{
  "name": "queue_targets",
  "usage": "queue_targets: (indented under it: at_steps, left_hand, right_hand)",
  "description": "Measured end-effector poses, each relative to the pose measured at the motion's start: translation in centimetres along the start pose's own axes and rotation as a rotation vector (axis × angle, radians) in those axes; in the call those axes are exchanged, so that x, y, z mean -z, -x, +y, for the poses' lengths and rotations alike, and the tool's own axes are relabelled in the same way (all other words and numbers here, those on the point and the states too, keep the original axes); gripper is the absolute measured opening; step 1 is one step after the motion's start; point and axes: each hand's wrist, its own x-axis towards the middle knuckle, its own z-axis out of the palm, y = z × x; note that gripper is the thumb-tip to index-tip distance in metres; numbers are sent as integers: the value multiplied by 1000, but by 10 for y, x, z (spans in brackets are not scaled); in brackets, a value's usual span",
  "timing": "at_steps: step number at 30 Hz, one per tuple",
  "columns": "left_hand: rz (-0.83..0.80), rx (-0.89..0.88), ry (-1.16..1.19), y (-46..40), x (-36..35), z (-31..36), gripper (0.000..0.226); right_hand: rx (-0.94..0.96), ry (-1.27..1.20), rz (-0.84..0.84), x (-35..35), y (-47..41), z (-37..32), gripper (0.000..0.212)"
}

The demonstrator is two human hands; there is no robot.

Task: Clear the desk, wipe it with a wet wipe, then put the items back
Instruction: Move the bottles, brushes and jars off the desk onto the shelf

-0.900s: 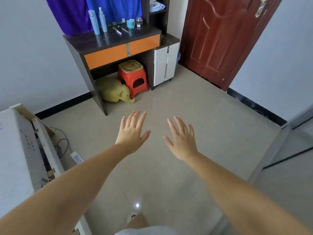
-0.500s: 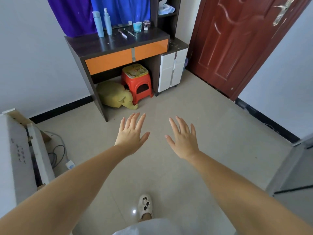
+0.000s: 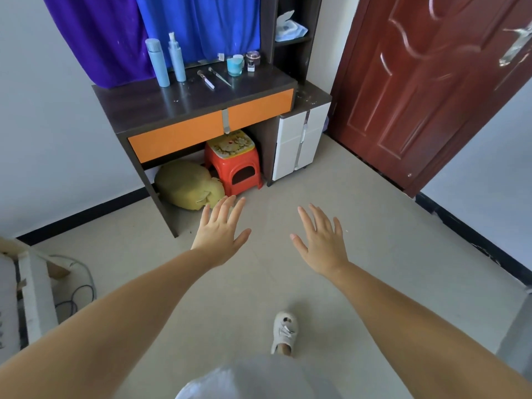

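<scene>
Left hand: the left hand (image 3: 220,233) is held out over the floor, palm down, fingers spread, grasping nothing.
Right hand: the right hand (image 3: 321,239) is beside it, also flat and released, fingers apart, nothing in it.
Bench: the dark bench (image 3: 161,106) with two orange drawer fronts stands against the wall ahead, well apart from both hands.
On the bench: two tall light-blue bottles (image 3: 167,63) stand upright near the back edge; two thin brushes (image 3: 213,77) lie flat to their right; a teal cup (image 3: 234,66) and a small jar (image 3: 252,59) sit further right, close together.
Wet wipes: a pack of wipes (image 3: 289,27) lies on the shelf of the tall unit at the right end of the bench.
Under the bench: a red stool (image 3: 233,164) with a yellow plush toy (image 3: 187,184) just beside it on the left.
Beside the bench: a white drawer cabinet (image 3: 299,142), then a brown door (image 3: 431,90).
Floor: one white shoe (image 3: 284,332) shows below the right arm.
</scene>
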Motion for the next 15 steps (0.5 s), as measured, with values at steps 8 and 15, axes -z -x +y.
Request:
queue_targets:
  at_steps: [8, 15]
  left_hand:
    - [43, 201, 20, -124, -11, -39, 65]
    - [100, 381, 46, -193, -10, -108, 67]
  right_hand:
    - [136, 13, -75, -15, -158, 32, 60]
    - [283, -25, -128, -29, -297, 5, 66]
